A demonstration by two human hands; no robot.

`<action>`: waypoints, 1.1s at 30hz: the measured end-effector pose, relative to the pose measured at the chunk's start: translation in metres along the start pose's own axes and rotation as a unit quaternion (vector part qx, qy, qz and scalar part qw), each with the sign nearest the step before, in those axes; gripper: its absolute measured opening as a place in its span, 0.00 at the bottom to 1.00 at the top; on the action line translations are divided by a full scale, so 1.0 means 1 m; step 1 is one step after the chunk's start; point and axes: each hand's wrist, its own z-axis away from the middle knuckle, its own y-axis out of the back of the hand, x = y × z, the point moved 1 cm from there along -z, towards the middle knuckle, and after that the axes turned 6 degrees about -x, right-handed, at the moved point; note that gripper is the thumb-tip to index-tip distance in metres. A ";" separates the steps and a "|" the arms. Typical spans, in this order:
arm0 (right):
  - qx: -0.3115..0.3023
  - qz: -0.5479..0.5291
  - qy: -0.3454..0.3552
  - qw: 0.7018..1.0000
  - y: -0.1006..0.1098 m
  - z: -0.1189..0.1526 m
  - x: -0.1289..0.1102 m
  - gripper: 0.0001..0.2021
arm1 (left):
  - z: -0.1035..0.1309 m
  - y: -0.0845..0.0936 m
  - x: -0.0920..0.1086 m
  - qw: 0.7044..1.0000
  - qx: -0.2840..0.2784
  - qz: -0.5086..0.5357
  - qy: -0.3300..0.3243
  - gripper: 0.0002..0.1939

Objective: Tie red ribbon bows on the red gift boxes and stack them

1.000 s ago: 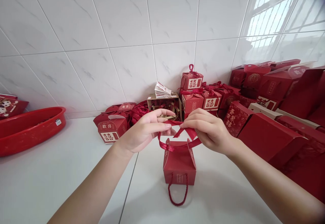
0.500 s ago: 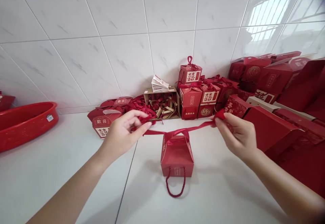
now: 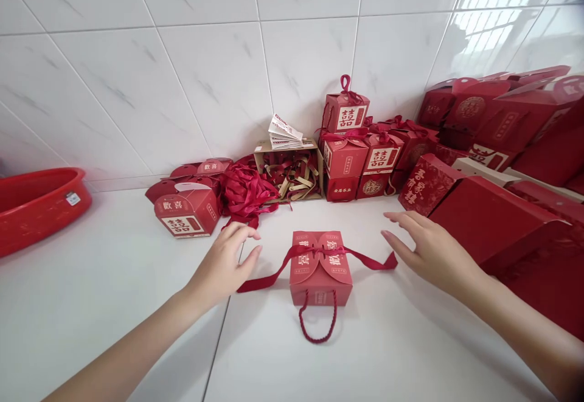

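A red gift box (image 3: 321, 274) stands on the white surface between my hands, its rounded top flaps folded together. Across its top runs a red ribbon (image 3: 274, 278), drawn tight at the middle, with one loose tail lying to each side. A twisted cord handle hangs down at the front of the box. My left hand (image 3: 228, 262) hovers beside the left tail, thumb and fingers apart and holding nothing. On the other side my right hand (image 3: 424, 247) is open too, just beyond the right tail's end and not gripping it.
Red boxes (image 3: 185, 207) and a heap of ribbon (image 3: 249, 192) lie behind my left hand. A cardboard box (image 3: 314, 192) holds cords, with white cards (image 3: 285, 131) on top. Tied boxes (image 3: 347, 162) are stacked beside it. Larger boxes (image 3: 497, 219) fill the right; a red basin (image 3: 41, 219) stands left.
Both hands have let go of the ribbon ends, which dropped to the sides. The box's top flaps have come together under the ribbon, and the view has shifted slightly.
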 end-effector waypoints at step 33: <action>0.187 -0.174 0.258 0.932 -0.005 -0.006 -0.071 0.13 | -0.019 -0.009 0.072 0.862 -0.201 0.449 0.118 0.15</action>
